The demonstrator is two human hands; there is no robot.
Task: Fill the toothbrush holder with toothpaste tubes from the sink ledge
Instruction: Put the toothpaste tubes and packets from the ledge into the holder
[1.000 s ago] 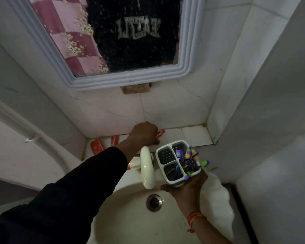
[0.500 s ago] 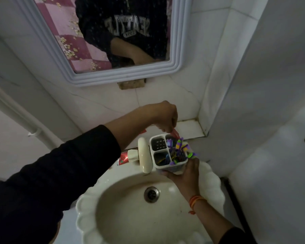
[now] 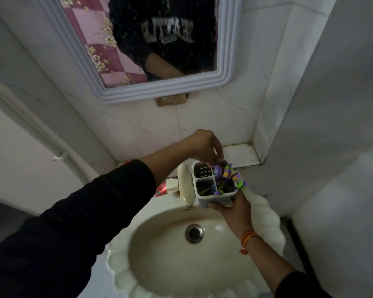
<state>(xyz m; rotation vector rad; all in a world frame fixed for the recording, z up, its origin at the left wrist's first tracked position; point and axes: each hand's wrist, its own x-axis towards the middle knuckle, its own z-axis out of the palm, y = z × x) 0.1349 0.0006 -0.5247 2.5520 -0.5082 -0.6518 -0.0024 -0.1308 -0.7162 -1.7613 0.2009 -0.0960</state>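
Holding the white toothbrush holder (image 3: 214,186) over the sink (image 3: 267,214) in the right hand (image 3: 233,208), the person is dipping bunched left hand (image 3: 205,147) fingers into its back pocket, likely dropping a toothpaste tube I cannot see, and next is needing the red tube (image 3: 161,188) by the tap (image 3: 186,186).

White toothbrush holder (image 3: 205,197), purple-green-yellow brush handles (image 3: 228,175), cream basin (image 3: 265,214), pink checked floral curtain (image 3: 91,29), orange wrist thread (image 3: 248,236)

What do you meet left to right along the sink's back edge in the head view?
Red toothpaste tube lying by the tap → cream plastic tap → white compartmented toothbrush holder with the left hand over it → purple-green toothbrush ends → bare white tiled ledge corner.
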